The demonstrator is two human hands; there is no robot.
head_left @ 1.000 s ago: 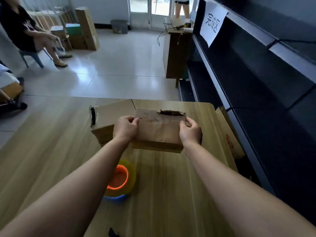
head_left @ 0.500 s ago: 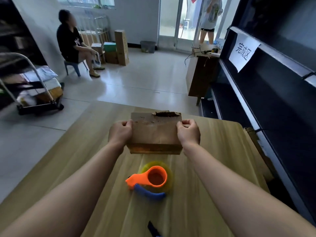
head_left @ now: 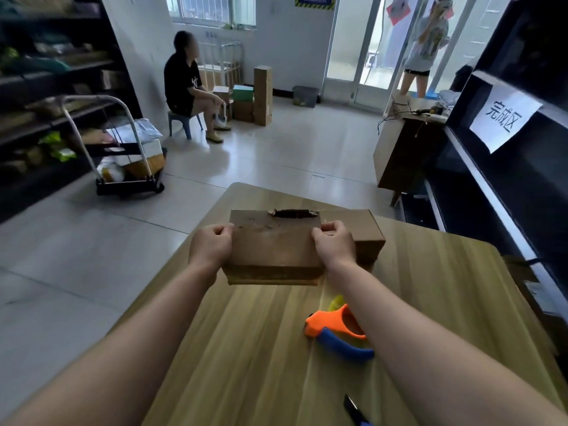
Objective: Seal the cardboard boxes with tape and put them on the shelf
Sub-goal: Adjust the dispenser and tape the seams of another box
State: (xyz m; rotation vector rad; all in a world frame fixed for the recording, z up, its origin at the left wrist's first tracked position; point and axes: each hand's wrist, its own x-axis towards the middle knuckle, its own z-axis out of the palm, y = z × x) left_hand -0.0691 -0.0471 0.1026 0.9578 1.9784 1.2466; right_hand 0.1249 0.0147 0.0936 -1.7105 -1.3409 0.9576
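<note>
Box [head_left: 275,252] is held above the near part of the table [head_left: 246,348], gripped at its left end by the left hand [head_left: 210,245] and at its right end by the right hand [head_left: 335,244], fingers curled shut on its edges; a torn patch is seen at its far top edge; a second box [head_left: 367,233] lies on the table just beyond to the right; a tape dispenser [head_left: 338,330] lies nearer, partly hidden by the right forearm; a dark shelf [head_left: 491,192] runs along the right.
</note>
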